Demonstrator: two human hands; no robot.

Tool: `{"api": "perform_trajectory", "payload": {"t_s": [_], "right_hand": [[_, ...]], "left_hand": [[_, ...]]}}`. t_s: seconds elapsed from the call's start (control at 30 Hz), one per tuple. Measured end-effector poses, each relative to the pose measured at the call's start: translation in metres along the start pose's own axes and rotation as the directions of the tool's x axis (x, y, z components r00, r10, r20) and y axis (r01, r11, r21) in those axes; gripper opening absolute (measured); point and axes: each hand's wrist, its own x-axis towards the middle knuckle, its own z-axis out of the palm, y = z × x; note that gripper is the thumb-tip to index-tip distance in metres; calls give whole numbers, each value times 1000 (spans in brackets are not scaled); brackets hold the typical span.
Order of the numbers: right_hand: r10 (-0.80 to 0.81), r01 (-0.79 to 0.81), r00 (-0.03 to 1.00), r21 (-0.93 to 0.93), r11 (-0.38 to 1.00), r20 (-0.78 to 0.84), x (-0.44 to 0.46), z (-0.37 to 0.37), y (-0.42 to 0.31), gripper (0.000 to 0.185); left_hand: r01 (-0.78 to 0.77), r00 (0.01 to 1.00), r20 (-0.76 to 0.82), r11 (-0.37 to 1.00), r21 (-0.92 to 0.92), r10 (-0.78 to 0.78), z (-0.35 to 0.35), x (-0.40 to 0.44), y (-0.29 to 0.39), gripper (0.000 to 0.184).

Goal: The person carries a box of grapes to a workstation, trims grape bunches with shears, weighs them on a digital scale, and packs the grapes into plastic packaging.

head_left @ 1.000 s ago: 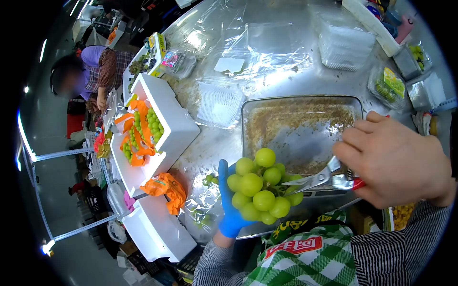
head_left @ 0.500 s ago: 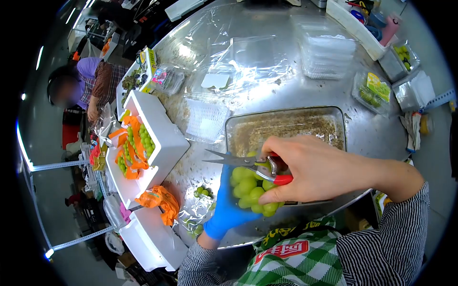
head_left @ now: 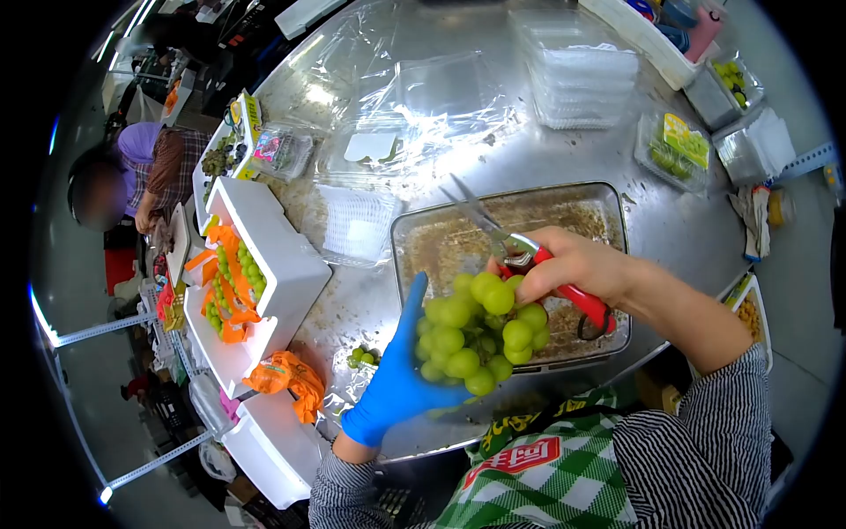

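Note:
A bunch of green grapes (head_left: pixel 463 339) rests in my left hand (head_left: pixel 388 388), which wears a blue glove and cups the bunch from the left and below, thumb raised. My bare right hand (head_left: pixel 577 264) grips red-handled pruning shears (head_left: pixel 586 304) just above the right side of the bunch. The shears' blades point up and left, apart from the grapes. My right fingertips are close to the upper grapes; whether they touch is hard to tell. Under both hands lies a shallow metal tray (head_left: pixel 397 242) with a brown, stained bottom.
To the left, a white foam box (head_left: pixel 304 278) holds grapes and orange wrapping, with crumpled orange wrap (head_left: pixel 295 381) beside it. An open clear container (head_left: pixel 357 220), stacked clear containers (head_left: pixel 582 84) and a packed grape box (head_left: pixel 674 154) stand around. A co-worker (head_left: pixel 150 176) is at far left.
The shears have swung from pointing left across the bunch to pointing up over the tray. My right hand has drawn back rightward, uncovering more grapes. The whole view has shifted slightly.

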Motion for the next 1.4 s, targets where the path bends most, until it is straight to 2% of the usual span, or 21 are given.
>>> {"api": "perform_trajectory", "payload": {"t_s": [0.13,0.27,0.4,0.5,0.53,0.63,0.77,0.97,1.07,1.17,1.2,1.3,1.33,1.4], "right_hand": [[68,-63,998,296,953,-6,-1,-18,22,31],[19,-34,999,571,820,32,-7,-31,34,33],[-98,5,991,710,705,90,-14,-49,53,39],[-277,117,957,768,629,81,-23,-57,62,40],[-252,165,968,738,655,7,-26,-62,68,41],[-314,261,946,773,578,-84,-39,-69,82,44],[-311,361,923,785,503,-226,-58,-62,90,49],[-394,408,888,803,434,-238,-71,-52,106,51],[-385,401,890,821,407,-244,-74,-45,112,51],[-398,372,894,836,404,-206,-76,-38,118,50],[-397,391,889,827,403,-228,-77,-35,119,50],[-413,434,872,803,407,-262,-83,-24,120,51],[-432,440,865,799,410,-254,-86,-20,120,51],[-452,464,852,780,420,-263,-92,-13,121,52]], "left_hand": [[71,996,58,997,-25,-70,-4,7,10,119],[115,987,122,989,-92,-104,-11,14,13,118],[107,985,148,989,-106,-91,-20,21,9,117],[65,990,132,995,-82,-54,-23,30,0,117],[44,992,121,996,-74,-35,-23,33,-3,117],[55,994,97,991,-123,-43,-22,41,-8,116],[37,999,18,993,-109,-35,-19,52,-24,114],[-66,997,-49,991,-113,61,-11,63,-41,112],[-54,994,-97,998,-22,52,0,67,-31,111],[-22,985,-172,996,-86,7,15,67,-23,111],[-14,980,-199,1000,-4,13,18,67,-19,113],[-67,958,-274,995,78,86,27,68,-28,109],[7,953,-300,986,168,44,28,66,-25,113],[15,949,-308,971,239,62,31,64,-23,114]]}}
